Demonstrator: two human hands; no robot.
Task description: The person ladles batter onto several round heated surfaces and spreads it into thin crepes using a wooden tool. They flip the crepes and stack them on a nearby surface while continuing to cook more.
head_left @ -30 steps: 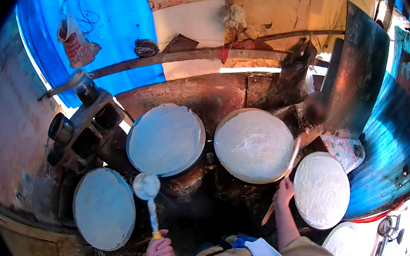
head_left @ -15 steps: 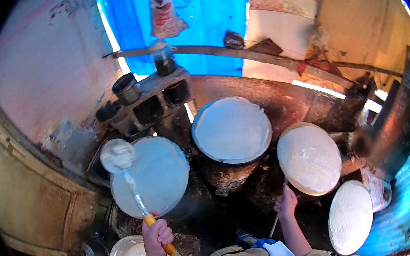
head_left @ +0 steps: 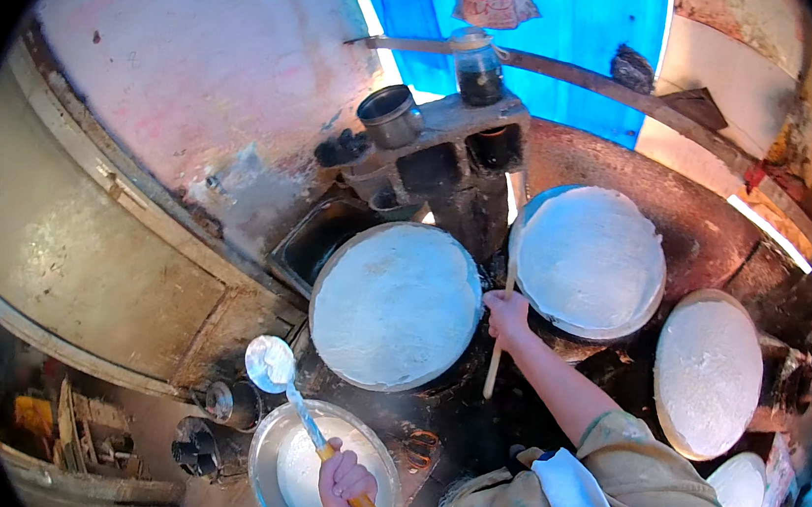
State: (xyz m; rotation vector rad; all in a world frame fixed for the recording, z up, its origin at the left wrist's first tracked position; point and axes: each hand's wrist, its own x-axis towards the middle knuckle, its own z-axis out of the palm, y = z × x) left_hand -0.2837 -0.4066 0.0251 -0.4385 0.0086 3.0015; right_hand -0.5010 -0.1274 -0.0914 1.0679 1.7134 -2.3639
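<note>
My left hand point(head_left: 344, 477) is closed round the yellow handle of a metal ladle point(head_left: 270, 364), whose head is coated with white batter, near the rim of a metal bowl point(head_left: 273, 438) of white liquid. My right hand point(head_left: 503, 316) grips a thin pale wooden stick point(head_left: 495, 362), upright in the picture between two round griddles covered with flat white layers, the middle one point(head_left: 393, 307) and the back one point(head_left: 589, 258). More white-topped rounds stand at the right, one large oval in view point(head_left: 707, 374) and a smaller one point(head_left: 735, 498) partly behind my arm.
Behind stands a sooty block point(head_left: 407, 145) with a metal pot point(head_left: 387, 117) and a glass jar point(head_left: 476, 75), under a curved beam point(head_left: 583, 77). A pale wall and panel point(head_left: 90, 250) bound the left. Orange-handled scissors point(head_left: 420, 449) lie beside the bowl; dark clutter sits at lower left.
My view has turned left, so the scene has shifted right. The ladle has come over to the bowl. My right hand with the stick has moved left to between the two griddles.
</note>
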